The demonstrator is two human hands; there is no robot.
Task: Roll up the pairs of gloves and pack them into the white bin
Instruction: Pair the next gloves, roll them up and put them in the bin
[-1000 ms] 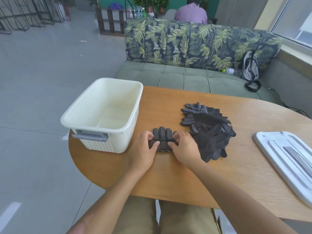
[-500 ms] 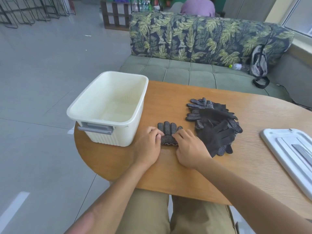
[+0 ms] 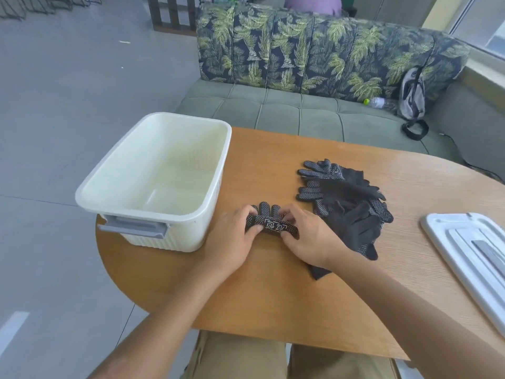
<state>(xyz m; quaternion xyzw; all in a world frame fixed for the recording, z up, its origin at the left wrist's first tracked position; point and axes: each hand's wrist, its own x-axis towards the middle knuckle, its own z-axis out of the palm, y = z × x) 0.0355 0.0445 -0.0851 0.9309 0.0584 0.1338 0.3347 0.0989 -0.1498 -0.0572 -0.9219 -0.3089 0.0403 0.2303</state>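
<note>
A pair of black dotted gloves (image 3: pixel 270 227) lies partly rolled on the wooden table (image 3: pixel 273 291), its fingertips sticking out on the far side of the roll. My left hand (image 3: pixel 232 242) grips the roll's left end and my right hand (image 3: pixel 311 239) grips its right end. The white bin (image 3: pixel 114 170) stands just left of my hands, with nothing visible inside. A loose pile of several more black gloves (image 3: pixel 347 203) lies to the right, touching my right wrist.
A white lid (image 3: pixel 470 258) lies at the table's right edge. Behind the table is a green sofa (image 3: pixel 287 110) with a leaf-print back, a bottle (image 3: pixel 378 102) and a grey bag (image 3: pixel 411 97). The table edge curves close to my lap.
The gloves have been rolled further away from me, so less of the fingers shows. The roll is thicker, and a white logo now faces up. The camera has moved closer.
</note>
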